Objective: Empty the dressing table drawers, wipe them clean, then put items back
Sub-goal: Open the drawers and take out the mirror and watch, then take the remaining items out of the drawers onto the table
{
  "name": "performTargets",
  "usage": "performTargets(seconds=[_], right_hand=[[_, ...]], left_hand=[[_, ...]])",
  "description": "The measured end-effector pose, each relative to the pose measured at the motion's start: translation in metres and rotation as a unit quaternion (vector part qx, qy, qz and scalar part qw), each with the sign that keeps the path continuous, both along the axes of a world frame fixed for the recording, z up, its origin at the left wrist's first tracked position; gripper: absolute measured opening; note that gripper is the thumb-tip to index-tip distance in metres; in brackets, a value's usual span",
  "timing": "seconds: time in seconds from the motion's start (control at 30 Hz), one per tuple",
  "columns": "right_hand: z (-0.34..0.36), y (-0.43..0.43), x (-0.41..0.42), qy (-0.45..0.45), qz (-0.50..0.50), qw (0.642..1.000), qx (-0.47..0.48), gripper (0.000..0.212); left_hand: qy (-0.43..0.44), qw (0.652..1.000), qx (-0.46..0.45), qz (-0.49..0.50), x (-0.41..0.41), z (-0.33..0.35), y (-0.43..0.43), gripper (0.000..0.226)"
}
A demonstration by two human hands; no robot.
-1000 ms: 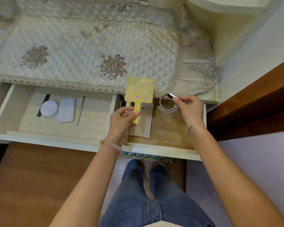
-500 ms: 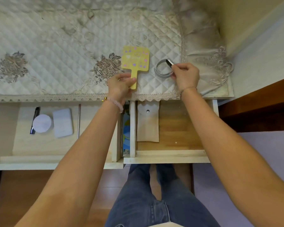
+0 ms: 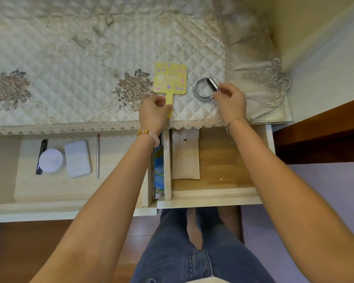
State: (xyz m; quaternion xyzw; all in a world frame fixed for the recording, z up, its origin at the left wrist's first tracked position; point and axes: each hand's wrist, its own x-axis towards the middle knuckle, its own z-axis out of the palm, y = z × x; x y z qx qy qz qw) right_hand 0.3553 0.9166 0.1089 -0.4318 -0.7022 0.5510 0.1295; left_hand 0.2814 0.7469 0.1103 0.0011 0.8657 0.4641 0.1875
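Two drawers of the dressing table stand pulled out below the quilted cloth (image 3: 70,58) on the tabletop. My left hand (image 3: 153,113) grips the handle of a yellow hand mirror (image 3: 170,80), which lies flat on the cloth. My right hand (image 3: 231,103) pinches a grey wristband watch (image 3: 204,88) resting on the cloth just right of the mirror. The right drawer (image 3: 229,160) holds a beige pouch (image 3: 185,156). The left drawer (image 3: 70,188) holds a round white compact (image 3: 50,160), a white rectangular case (image 3: 77,158), a thin metal stick (image 3: 98,156) and a dark pen (image 3: 41,150).
A colourful blue item (image 3: 158,168) shows in the gap between the two drawers. A wall (image 3: 325,74) and a dark wooden ledge (image 3: 325,127) close off the right side. My legs in jeans (image 3: 182,252) are below the drawers, over a wooden floor (image 3: 29,252).
Both hands rose from the right drawer to the tabletop, carrying the mirror and the watch. Both items now rest on the cloth, still held.
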Motion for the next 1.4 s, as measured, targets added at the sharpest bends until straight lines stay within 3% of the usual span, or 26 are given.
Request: performTargets(seconds=[0.17, 0.33, 0.5, 0.6, 0.9, 1.2, 1.4], right_hand=[[0.006, -0.001, 0.015, -0.003, 0.050, 0.998, 0.043, 0.043], [0.018, -0.008, 0.041, -0.026, 0.155, 0.970, 0.183, 0.050], [0.025, -0.019, 0.074, -0.034, 0.220, 0.937, 0.270, 0.054], [0.027, -0.025, 0.092, -0.039, 0.232, 0.923, 0.304, 0.053], [0.020, -0.052, 0.137, -0.042, 0.263, 0.890, 0.371, 0.051], [-0.006, -0.074, 0.154, -0.070, 0.297, 0.891, 0.335, 0.050], [-0.041, -0.083, 0.148, -0.138, 0.331, 0.893, 0.272, 0.051]], left_hand=[[0.043, 0.999, -0.007, -0.025, 0.009, 0.003, -0.007, 0.029], [0.140, 0.987, -0.024, -0.081, 0.029, 0.006, -0.026, 0.037], [0.292, 0.934, -0.126, -0.163, 0.054, 0.013, -0.048, 0.043], [0.337, 0.905, -0.177, -0.191, 0.070, 0.019, -0.057, 0.045], [0.330, 0.873, -0.274, -0.233, 0.118, 0.021, -0.086, 0.055], [0.302, 0.879, -0.293, -0.223, 0.141, 0.009, -0.115, 0.058], [0.284, 0.882, -0.297, -0.230, 0.146, -0.001, -0.125, 0.056]])
